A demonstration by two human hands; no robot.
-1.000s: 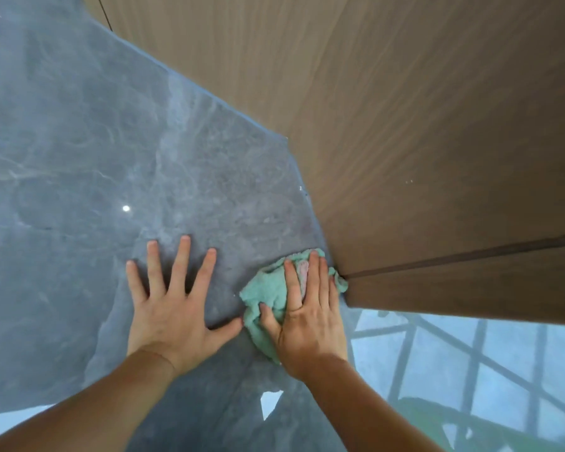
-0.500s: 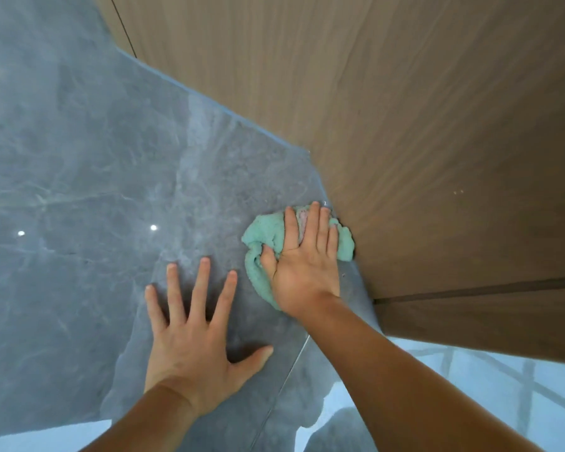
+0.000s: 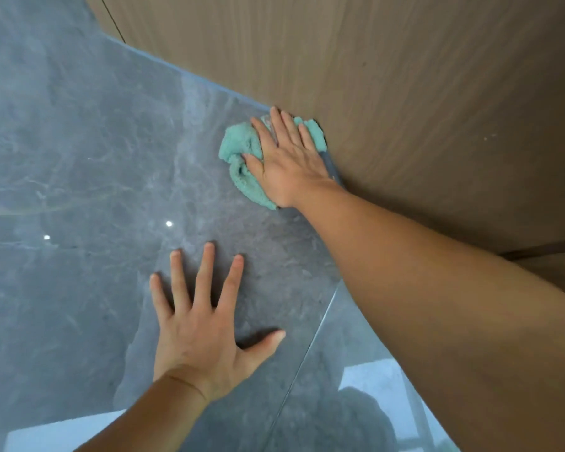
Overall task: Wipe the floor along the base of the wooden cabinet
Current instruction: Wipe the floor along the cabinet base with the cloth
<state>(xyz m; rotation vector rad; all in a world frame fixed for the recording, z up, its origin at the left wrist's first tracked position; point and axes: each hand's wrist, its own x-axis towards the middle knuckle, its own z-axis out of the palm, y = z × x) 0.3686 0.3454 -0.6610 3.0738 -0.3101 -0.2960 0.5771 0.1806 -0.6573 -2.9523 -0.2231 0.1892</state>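
Pressing teal cloth [image 3: 242, 148] flat under right hand [image 3: 287, 164], fingers [image 3: 276, 123] extended, against wooden cabinet [image 3: 405, 109] base; left hand [image 3: 203, 337] splayed empty on floor [image 3: 79, 158], likely bracing.

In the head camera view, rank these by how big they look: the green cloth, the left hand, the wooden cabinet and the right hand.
1. wooden cabinet, by far the largest.
2. left hand, though it is nearer the camera, so its lead over the right hand is unsure.
3. right hand.
4. green cloth, partly hidden under the right hand, so its full size cannot be told.
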